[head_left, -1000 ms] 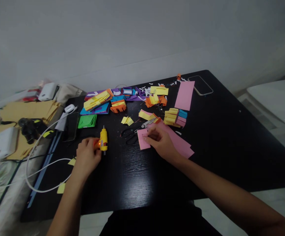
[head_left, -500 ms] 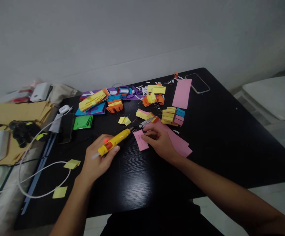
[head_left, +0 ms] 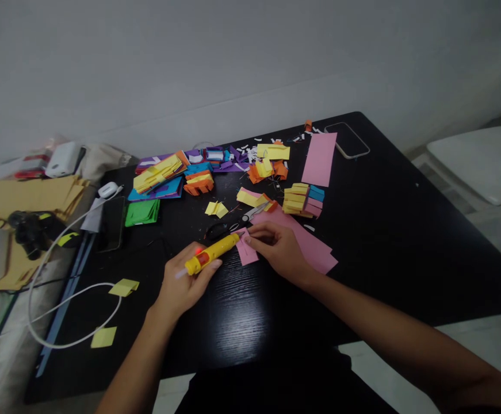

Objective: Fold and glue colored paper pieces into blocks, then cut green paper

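My left hand [head_left: 188, 278] is closed around a yellow hot glue gun [head_left: 214, 253], a clear glue stick poking from its rear end. The gun's nozzle meets the upper part of a small pink paper piece [head_left: 247, 252]. Thumb and fingers of my right hand [head_left: 279, 248] pinch that piece at its upper right edge. Beneath and beyond the right hand lie larger pink paper sheets [head_left: 313, 248]. Scissors [head_left: 253, 211] with black handles rest just behind the small piece, partly hidden by the glue gun.
Folded yellow paper stacks [head_left: 296, 198], green papers [head_left: 142, 212] and white scraps [head_left: 250, 153] lie across the black table [head_left: 388, 241]. A phone [head_left: 112, 224] and a looped white cable [head_left: 32, 305] are at left. A phone-shaped frame [head_left: 347, 140] sits at the far right corner.
My left hand has moved the glue gun right, bringing its nozzle onto the small pink paper. My right hand stays nearly in place, still pinching the paper. The view has shifted slightly.
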Motion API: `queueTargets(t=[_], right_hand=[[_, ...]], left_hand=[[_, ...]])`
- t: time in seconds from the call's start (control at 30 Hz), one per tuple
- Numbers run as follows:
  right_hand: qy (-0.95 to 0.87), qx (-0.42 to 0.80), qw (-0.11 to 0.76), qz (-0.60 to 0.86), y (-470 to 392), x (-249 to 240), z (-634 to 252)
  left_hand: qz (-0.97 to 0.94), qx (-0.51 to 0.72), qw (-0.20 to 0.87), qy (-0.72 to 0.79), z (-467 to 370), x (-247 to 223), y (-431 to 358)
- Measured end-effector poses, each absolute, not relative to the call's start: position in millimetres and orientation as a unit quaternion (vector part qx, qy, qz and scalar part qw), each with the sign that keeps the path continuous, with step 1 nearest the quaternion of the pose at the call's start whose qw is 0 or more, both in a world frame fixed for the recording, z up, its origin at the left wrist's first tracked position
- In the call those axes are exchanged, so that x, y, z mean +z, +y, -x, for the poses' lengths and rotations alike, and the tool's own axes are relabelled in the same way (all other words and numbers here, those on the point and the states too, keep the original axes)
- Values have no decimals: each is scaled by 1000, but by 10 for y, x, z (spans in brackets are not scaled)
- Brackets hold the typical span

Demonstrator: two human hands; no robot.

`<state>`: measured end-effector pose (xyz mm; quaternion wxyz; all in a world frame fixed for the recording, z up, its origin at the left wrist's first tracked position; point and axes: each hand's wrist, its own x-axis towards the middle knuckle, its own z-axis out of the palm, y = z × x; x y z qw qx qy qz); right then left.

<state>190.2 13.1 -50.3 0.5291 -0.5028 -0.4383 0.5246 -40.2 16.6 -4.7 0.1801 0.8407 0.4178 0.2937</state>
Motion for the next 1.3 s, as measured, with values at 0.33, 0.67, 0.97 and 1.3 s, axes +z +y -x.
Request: queueTargets(t=[0.33, 0.67, 0.97, 1.3], right_hand=[[-430, 526, 533, 505, 128, -473, -1905], [-428, 521, 541, 503, 173, -478, -1957], [-403, 529, 561, 493, 206, -478, -1968], [-393, 545, 555, 490, 218, -489, -1966]], left_hand=[[-836, 297, 179, 426, 413, -31, 161], [-829, 288, 166, 450, 479, -10, 171], [-802, 179, 112, 559, 912, -77, 374], [-795, 37, 44, 604, 1260, -211, 712]])
